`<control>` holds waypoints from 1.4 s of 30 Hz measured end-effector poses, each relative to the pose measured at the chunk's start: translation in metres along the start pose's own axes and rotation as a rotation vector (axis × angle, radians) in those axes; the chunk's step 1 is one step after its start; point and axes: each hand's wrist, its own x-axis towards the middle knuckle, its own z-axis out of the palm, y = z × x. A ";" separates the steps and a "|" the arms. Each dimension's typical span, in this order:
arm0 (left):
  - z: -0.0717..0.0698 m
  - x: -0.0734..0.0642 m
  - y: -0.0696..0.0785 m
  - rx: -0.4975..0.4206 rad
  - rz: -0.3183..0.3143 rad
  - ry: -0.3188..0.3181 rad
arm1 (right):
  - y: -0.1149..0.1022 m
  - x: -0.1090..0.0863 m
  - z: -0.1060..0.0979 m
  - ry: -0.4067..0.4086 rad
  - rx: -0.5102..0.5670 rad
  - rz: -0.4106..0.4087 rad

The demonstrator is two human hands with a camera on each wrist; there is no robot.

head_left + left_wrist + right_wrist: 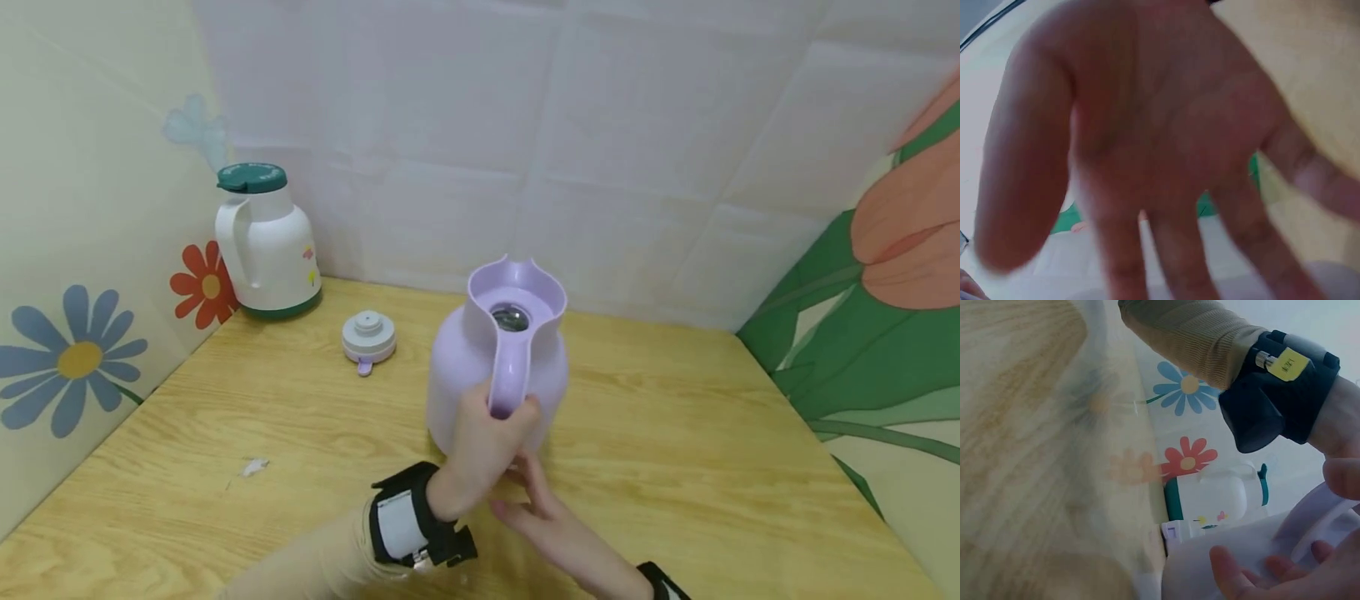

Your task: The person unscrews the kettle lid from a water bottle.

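Note:
A lavender thermos jug stands on the wooden table, its spout turned to the back wall and its mouth uncovered, showing a dark glass liner. My left hand grips the jug's handle from the near side. Below it, my right hand is held with loose fingers just under the left hand. Seen from the left wrist, the right palm faces the camera with its fingers spread. The right wrist view shows right fingertips overlapping the jug's body.
A grey stopper with a lavender tab lies on the table to the jug's left. Further back in the left corner stands a white thermos jug with a green lid. A small pale patch marks the tabletop at left. Printed cloths line the walls.

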 end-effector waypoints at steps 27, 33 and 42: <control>-0.085 0.214 -0.041 0.127 0.105 0.345 | 0.035 -0.059 -0.078 0.163 0.198 -0.144; -0.101 0.217 -0.067 0.180 0.083 0.312 | 0.045 -0.071 -0.083 0.108 0.239 -0.135; -0.098 0.217 -0.079 0.151 0.063 0.319 | 0.048 -0.074 -0.086 0.100 0.255 -0.190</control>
